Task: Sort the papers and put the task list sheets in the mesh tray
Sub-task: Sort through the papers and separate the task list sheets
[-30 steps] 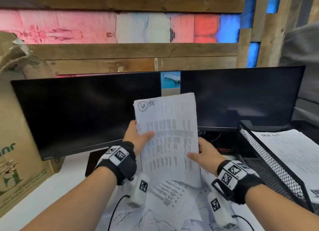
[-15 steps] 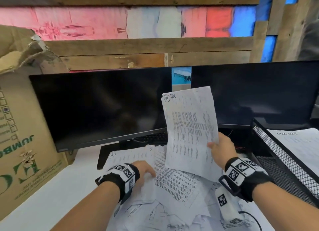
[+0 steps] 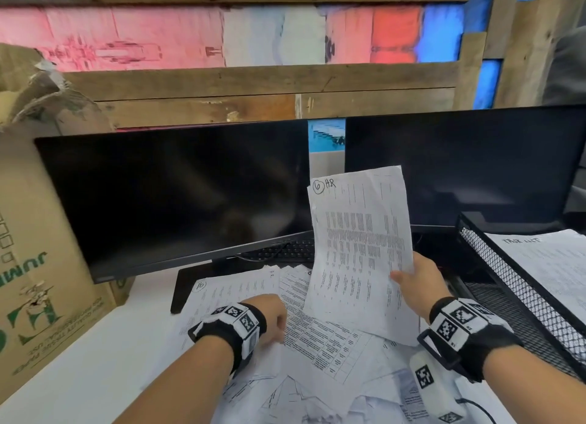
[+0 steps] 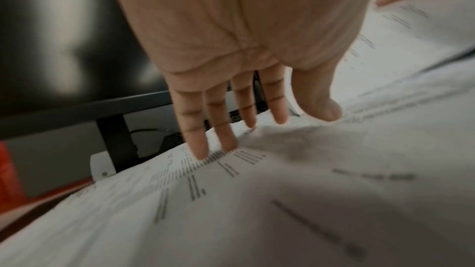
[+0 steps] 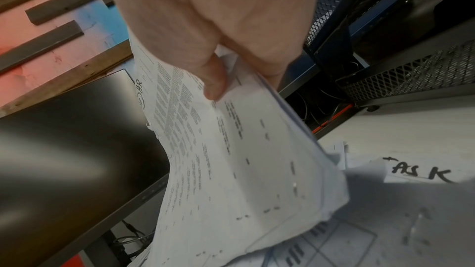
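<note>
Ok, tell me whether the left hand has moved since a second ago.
Yes. The left hand has left the HR sheet and dropped onto the paper pile, now well below the left monitor's bottom edge.

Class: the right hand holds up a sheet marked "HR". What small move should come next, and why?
Probably set the HR sheet aside, not in the mesh tray, whose top page reads "Task List". The right hand pinches it; the left hand touches the paper pile.
</note>
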A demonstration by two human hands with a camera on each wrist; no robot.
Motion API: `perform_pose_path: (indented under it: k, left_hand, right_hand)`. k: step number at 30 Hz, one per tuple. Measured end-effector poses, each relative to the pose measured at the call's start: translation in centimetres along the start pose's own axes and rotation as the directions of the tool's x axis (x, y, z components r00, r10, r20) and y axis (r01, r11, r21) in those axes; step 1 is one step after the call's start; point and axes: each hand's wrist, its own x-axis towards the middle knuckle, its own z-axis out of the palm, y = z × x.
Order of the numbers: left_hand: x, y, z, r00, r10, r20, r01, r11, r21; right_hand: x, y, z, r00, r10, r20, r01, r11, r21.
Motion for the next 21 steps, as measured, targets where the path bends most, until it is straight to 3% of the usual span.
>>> perform_pose_path:
  k: [3, 9, 13, 17, 21]
  left_hand:
    - [-0.2, -0.7, 1.2, 0.99, -0.08, -0.119, 0.073, 0.995, -0.061]
    - [-0.4, -0.5, 0.4, 0.965, -0.245, -0.087, 0.234, 0.965, -0.121]
    - [-0.4, -0.8, -0.6, 0.931, -0.296, -0.212, 0.276, 0.954, -0.118]
    - [-1.5, -0.7, -2.2, 0.919, -0.251, -0.304, 0.22, 0.967, -0.131]
    - [-2.2, 1.6, -3.9, 0.923, -0.134, -0.36, 0.051, 0.972, -0.231]
  right_hand:
    - [-0.1, 0.1, -0.2, 1.0, 0.015, 0.011, -0.015, 1.0, -0.008]
    - [-0.2, 0.1, -0.1, 0.999, 0.004, 0.034, -0.004, 1.0, -0.005]
    - [-0.3, 0.2, -0.1, 0.998, 0.016, 0.064, -0.016, 1.0, -0.008]
    - [-0.2, 0.3, -0.1, 0.996, 0.04, 0.085, -0.039, 0.999, -0.011]
    - [-0.3, 0.4, 0.4, 0.989, 0.07, 0.129, -0.072, 0.997, 0.011]
